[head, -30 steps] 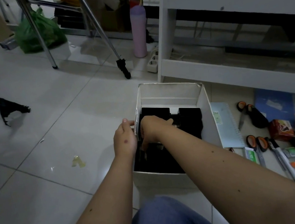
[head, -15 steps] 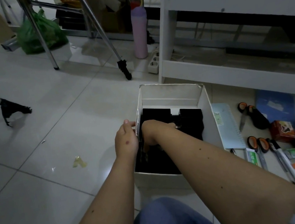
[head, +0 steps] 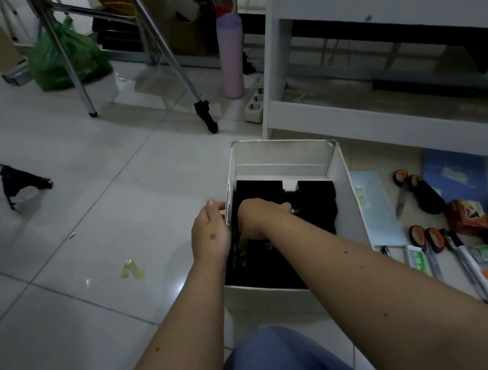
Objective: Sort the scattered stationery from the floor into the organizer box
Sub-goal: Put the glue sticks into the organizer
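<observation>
A white organizer box point(head: 345, 189) with black inner compartments point(head: 316, 196) stands on the tiled floor in front of me. My left hand point(head: 210, 236) grips the box's left wall, thumb over the rim. My right hand point(head: 257, 219) reaches down inside the box's left side, fingers curled and hidden in the dark compartment; what they hold cannot be seen. Scattered stationery lies to the right of the box: a light blue spiral notebook point(head: 377, 213), two pairs of orange-handled scissors point(head: 425, 237), a white marker point(head: 474, 268), a small red box point(head: 466, 216).
A white desk frame point(head: 268, 56) stands just behind the box, with a power strip point(head: 253, 105) and a pink bottle point(head: 231, 58) beside it. Metal chair legs point(head: 176, 65) and a green bag point(head: 68, 59) are at the back left. My knee point(head: 280, 364) is below the box.
My right hand has sunk slightly deeper into the box's left compartment. My left hand stays on the box's wall. The view has shifted slightly.
</observation>
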The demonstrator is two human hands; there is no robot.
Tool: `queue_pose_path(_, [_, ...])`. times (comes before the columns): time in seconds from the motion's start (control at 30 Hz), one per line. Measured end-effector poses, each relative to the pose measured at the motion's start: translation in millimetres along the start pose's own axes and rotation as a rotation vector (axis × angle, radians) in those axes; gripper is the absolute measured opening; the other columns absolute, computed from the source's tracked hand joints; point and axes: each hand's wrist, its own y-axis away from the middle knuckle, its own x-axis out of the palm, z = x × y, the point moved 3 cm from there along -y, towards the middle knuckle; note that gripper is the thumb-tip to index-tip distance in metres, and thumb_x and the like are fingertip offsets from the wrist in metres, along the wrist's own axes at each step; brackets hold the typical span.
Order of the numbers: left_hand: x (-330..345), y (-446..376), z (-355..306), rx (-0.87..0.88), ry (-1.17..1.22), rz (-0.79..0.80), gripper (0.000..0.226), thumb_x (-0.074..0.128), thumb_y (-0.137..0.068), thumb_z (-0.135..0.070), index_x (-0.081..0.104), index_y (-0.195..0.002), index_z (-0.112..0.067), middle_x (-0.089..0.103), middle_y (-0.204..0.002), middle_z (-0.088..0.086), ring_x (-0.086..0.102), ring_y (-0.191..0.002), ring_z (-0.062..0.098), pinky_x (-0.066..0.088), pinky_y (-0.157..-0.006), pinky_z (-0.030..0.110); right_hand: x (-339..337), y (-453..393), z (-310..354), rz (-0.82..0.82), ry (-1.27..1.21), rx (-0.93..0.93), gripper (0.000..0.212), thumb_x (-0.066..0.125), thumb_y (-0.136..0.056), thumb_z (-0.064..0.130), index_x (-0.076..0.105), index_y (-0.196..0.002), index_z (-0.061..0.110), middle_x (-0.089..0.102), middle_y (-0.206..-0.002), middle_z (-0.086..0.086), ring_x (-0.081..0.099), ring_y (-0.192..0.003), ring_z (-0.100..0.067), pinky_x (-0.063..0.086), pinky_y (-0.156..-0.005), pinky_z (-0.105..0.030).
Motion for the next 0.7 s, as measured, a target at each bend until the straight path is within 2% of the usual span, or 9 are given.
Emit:
queue_pose_path(0.17, [0,-1,1,-0.004,0.005,-0.002,0.047,0.023,-0.103,-0.029,0.063,-0.109,-0.006,0.065,-0.107,0.014,0.058,-0.093,0.025,0.044,-0.086,0.031,0,-3,2,0.043,-0.005,0.042,0.061,0.077,-0.073,0.033,0.051,-0.126,0.018,0.051,-0.133,-0.001,0.046,-0.124,-0.033,0.024,-0.106,-0.061])
queue_pose_path(0.33, [1,-1,2,-0.013,0.007,0.0,0.045,0.024,-0.102,-0.029,0.063,-0.107,-0.007,0.065,-0.108,0.014,0.059,-0.101,0.029,0.043,-0.088,0.033,10,-14,5,0.172,-0.046,0.086,0.066,0.086,-0.054,0.035,0.059,-0.11,0.012,0.061,-0.121,-0.01,0.057,-0.11,-0.036,0.039,-0.101,-0.055])
queue_pose_path(0.37, [1,-2,2,-0.012,0.003,0.0,0.045,0.024,-0.102,-0.029,0.063,-0.107,-0.008,0.064,-0.108,0.014,0.059,-0.101,0.029,0.044,-0.089,0.034,10,-16,5,0.177,-0.038,0.112,0.069,0.085,-0.055,0.036,0.057,-0.113,0.012,0.058,-0.124,-0.008,0.055,-0.113,-0.037,0.037,-0.103,-0.054])
queue_pose_path(0.43, [2,-2,3,-0.017,0.004,0.002,0.044,0.024,-0.102,-0.03,0.063,-0.106,-0.009,0.065,-0.108,0.014,0.059,-0.101,0.029,0.045,-0.09,0.036,9,-15,4,0.198,-0.038,0.189,0.082,0.082,-0.063,0.039,0.045,-0.132,0.013,0.047,-0.136,-0.004,0.042,-0.127,-0.04,0.028,-0.107,-0.058])
queue_pose_path(0.5, [2,-2,4,-0.026,0.017,0.0,0.044,0.025,-0.102,-0.03,0.064,-0.105,-0.009,0.065,-0.108,0.015,0.059,-0.101,0.03,0.046,-0.091,0.037,8,-15,0,0.195,-0.049,0.238,0.085,0.078,-0.07,0.04,0.035,-0.14,0.016,0.037,-0.145,-0.004,0.031,-0.134,-0.043,0.021,-0.107,-0.061])
queue_pose_path(0.6, [2,-2,3,-0.032,0.01,-0.002,0.045,0.025,-0.102,-0.031,0.064,-0.103,-0.009,0.066,-0.108,0.016,0.06,-0.101,0.031,0.046,-0.093,0.039,6,-14,-3,0.156,-0.031,0.214,0.079,0.075,-0.075,0.04,0.036,-0.139,0.015,0.038,-0.144,-0.006,0.034,-0.132,-0.042,0.021,-0.11,-0.06])
queue_pose_path(0.7, [0,0,1,-0.019,-0.02,-0.004,0.046,0.025,-0.102,-0.03,0.064,-0.106,-0.005,0.065,-0.11,0.016,0.058,-0.104,0.031,0.044,-0.091,0.036,7,-12,-2,0.143,-0.008,0.164,0.077,0.078,-0.07,0.041,0.043,-0.134,0.018,0.044,-0.138,-0.002,0.04,-0.129,-0.038,0.021,-0.107,-0.062])
